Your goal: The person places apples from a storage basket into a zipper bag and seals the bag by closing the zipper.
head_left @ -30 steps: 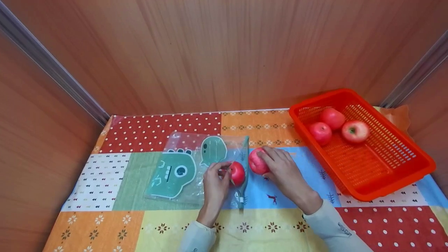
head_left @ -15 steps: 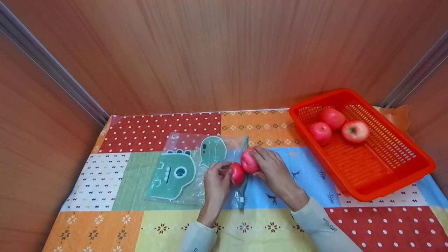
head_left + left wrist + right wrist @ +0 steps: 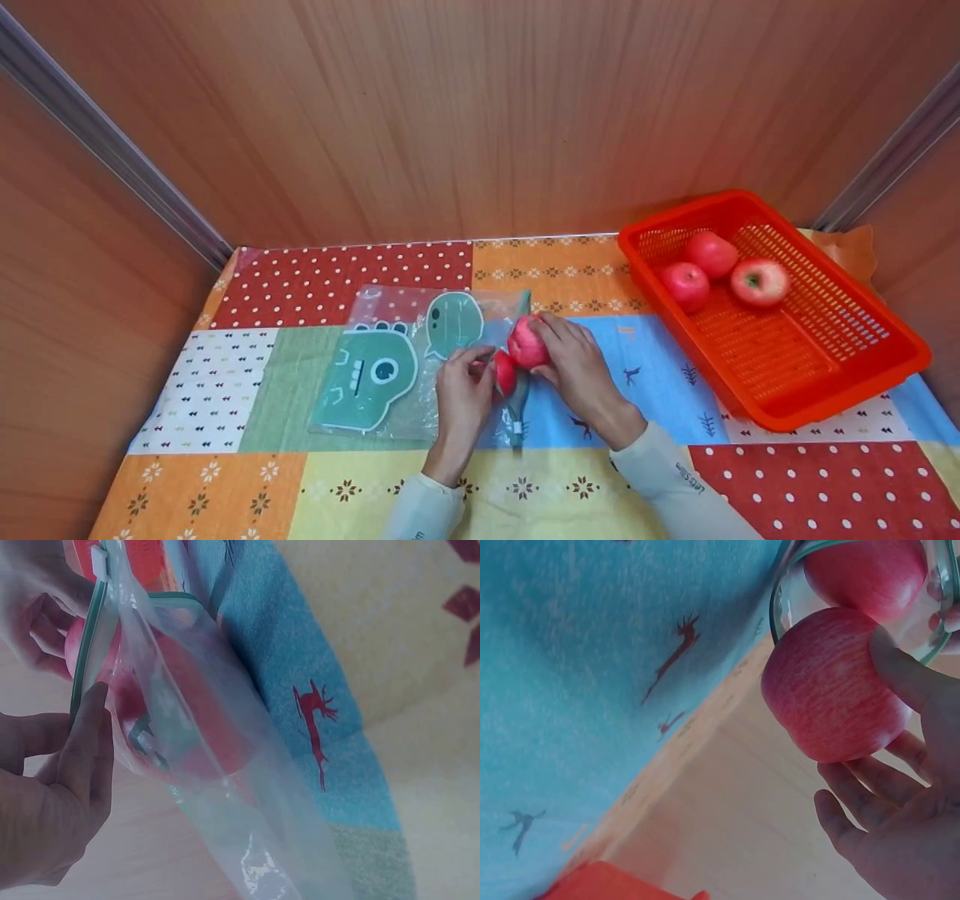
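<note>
A clear zip bag (image 3: 375, 382) with a green dinosaur print lies on the cloth, its green-edged mouth facing right. My left hand (image 3: 461, 394) pinches the edge of that mouth, which stands open in the left wrist view. Inside the bag, just behind the opening, sits a red apple (image 3: 870, 574). My right hand (image 3: 581, 371) grips another apple (image 3: 832, 686) between thumb and fingers, at the bag's mouth and close against the first one. A white slider (image 3: 100, 562) shows on the zip edge.
On the right stands an orange-red plastic basket (image 3: 855, 401) with 3 apples (image 3: 760, 282) at its far left end. A patchwork cloth (image 3: 375, 480) covers the table. Wooden panels (image 3: 480, 120) enclose the back and sides.
My right hand has moved left with its apple, from beside the bag to its mouth. The left hand stays where it was, at the bag's edge.
</note>
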A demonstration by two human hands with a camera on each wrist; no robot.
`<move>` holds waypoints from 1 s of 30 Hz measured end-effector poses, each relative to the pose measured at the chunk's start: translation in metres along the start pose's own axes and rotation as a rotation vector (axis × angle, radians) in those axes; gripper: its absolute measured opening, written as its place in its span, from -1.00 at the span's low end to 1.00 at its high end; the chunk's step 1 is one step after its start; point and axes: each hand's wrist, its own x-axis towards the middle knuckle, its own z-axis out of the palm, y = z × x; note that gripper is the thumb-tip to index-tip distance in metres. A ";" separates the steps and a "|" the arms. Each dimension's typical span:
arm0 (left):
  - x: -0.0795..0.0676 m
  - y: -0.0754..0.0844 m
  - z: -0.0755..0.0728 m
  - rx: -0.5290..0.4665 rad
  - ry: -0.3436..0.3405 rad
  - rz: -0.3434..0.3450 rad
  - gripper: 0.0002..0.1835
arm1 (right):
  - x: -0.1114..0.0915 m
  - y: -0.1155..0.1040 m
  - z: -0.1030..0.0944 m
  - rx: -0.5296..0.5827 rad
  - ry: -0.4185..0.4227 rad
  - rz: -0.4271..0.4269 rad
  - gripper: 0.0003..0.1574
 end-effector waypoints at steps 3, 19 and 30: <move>0.000 -0.001 0.000 -0.009 0.002 0.008 -0.75 | 0.001 -0.002 0.004 0.021 0.005 0.016 0.00; -0.001 0.002 -0.001 0.003 0.014 0.032 -0.73 | 0.004 -0.015 0.019 0.017 0.091 0.008 -0.03; -0.001 0.005 -0.001 -0.018 0.045 0.019 -0.73 | 0.009 -0.022 0.029 0.024 0.099 0.054 -0.06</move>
